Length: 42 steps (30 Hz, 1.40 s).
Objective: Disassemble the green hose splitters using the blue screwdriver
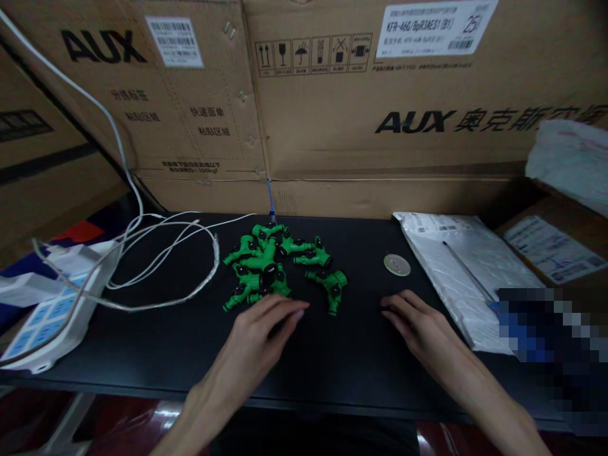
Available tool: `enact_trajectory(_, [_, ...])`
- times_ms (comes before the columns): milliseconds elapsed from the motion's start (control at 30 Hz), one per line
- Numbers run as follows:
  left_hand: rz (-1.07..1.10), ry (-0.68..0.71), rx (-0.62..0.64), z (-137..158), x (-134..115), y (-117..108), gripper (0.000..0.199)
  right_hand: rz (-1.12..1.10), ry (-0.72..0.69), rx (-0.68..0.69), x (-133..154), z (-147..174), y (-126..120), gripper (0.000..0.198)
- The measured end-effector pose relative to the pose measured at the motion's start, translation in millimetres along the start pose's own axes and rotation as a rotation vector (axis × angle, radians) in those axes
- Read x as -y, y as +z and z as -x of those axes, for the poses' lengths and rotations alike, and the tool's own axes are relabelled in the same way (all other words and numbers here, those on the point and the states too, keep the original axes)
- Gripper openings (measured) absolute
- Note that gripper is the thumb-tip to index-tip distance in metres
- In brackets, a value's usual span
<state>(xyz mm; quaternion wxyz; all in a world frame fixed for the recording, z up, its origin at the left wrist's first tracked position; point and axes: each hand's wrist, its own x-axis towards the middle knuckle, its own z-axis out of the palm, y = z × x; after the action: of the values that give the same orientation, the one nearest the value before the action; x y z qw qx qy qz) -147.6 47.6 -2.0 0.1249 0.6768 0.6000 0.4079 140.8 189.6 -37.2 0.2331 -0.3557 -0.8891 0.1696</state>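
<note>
My left hand (266, 329) is just in front of a pile of green hose splitters (259, 259) with black parts. Its fingers stretch forward, the thumb a little apart from them, and nothing shows between. One separate Y-shaped green splitter (332, 288) lies beyond its fingertips, apart from the pile. To the right, my right hand (418, 323) hovers low over the dark table (327, 367), fingers loosely curved, with a narrow dark gap at the thumb and no object visible there. Beyond it lies a round pale disc (397, 265) with small holes.
Large cardboard boxes (323, 139) wall off the back. At left are a white power strip (57, 316) and looped cables (190, 294). On the right, a thin metal rod (468, 269) rests on a white padded package (441, 253), near a blurred-out patch. A thin blue-tipped item (271, 199) stands behind the pile.
</note>
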Motion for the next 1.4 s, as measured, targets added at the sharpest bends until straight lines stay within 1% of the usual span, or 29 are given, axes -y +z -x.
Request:
enact_trajectory(100, [-0.011, -0.072, 0.031, 38, -5, 3, 0.023, 0.022, -0.017, -0.055, 12, -7, -2, 0.02])
enact_trajectory(133, [-0.027, -0.093, 0.018, 47, -5, 3, 0.023, 0.031, -0.027, -0.074, 17, -11, -1, 0.021])
enact_trajectory(200, [-0.092, -0.124, -0.066, 57, -1, 0, 0.023, 0.044, -0.038, -0.078, 29, -24, 4, 0.027])
enact_trajectory(267, [-0.199, -0.128, -0.186, 57, 5, -5, 0.024, 0.037, -0.018, -0.036, 39, -38, 12, 0.04])
enact_trajectory(333, [-0.316, -0.121, -0.242, 51, 13, -10, 0.028, 0.015, 0.0, 0.024, 46, -52, 23, 0.05])
enact_trajectory(400, [-0.402, -0.119, -0.2, 42, 21, -15, 0.038, -0.015, -0.012, 0.061, 52, -63, 34, 0.05])
enact_trajectory(500, [-0.46, -0.141, -0.122, 31, 31, -21, 0.056, -0.065, -0.045, 0.102, 58, -71, 45, 0.042])
enact_trajectory(600, [-0.454, -0.205, -0.161, 31, 36, -28, 0.067, -0.119, -0.07, 0.13, 62, -74, 45, 0.039])
enact_trajectory(667, [-0.428, -0.242, -0.201, 37, 35, -32, 0.064, -0.142, -0.064, 0.131, 60, -77, 37, 0.039])
enact_trajectory(700, [-0.406, -0.246, -0.207, 41, 34, -32, 0.06, -0.145, -0.046, 0.116, 58, -81, 31, 0.039])
enact_trajectory(800, [-0.305, -0.204, -0.155, 56, 27, -30, 0.038, -0.125, 0.046, 0.028, 48, -102, 18, 0.047])
enact_trajectory(867, [-0.248, -0.175, -0.126, 62, 23, -25, 0.031, -0.113, 0.098, 0.005, 41, -122, 17, 0.053])
enact_trajectory(933, [-0.222, -0.174, -0.12, 64, 20, -20, 0.031, -0.128, 0.127, 0.052, 38, -141, 23, 0.059])
enact_trajectory(1000, [-0.218, -0.178, -0.121, 63, 20, -15, 0.033, -0.175, 0.135, 0.156, 39, -156, 33, 0.06])
enact_trajectory(1067, [-0.216, -0.171, -0.123, 61, 20, -11, 0.034, -0.236, 0.131, 0.267, 44, -165, 44, 0.058])
enact_trajectory(1133, [-0.201, -0.168, -0.128, 60, 19, -10, 0.033, -0.287, 0.121, 0.342, 50, -170, 52, 0.052])
enact_trajectory(1233, [-0.153, -0.195, -0.107, 63, 17, -11, 0.028, -0.329, 0.1, 0.389, 57, -173, 55, 0.044])
enact_trajectory(1300, [-0.12, -0.235, -0.091, 68, 15, -14, 0.024, -0.333, 0.093, 0.374, 58, -172, 52, 0.045])
enact_trajectory(1400, [-0.114, -0.309, -0.139, 73, 16, -20, 0.021, -0.305, 0.12, 0.29, 55, -158, 41, 0.05])
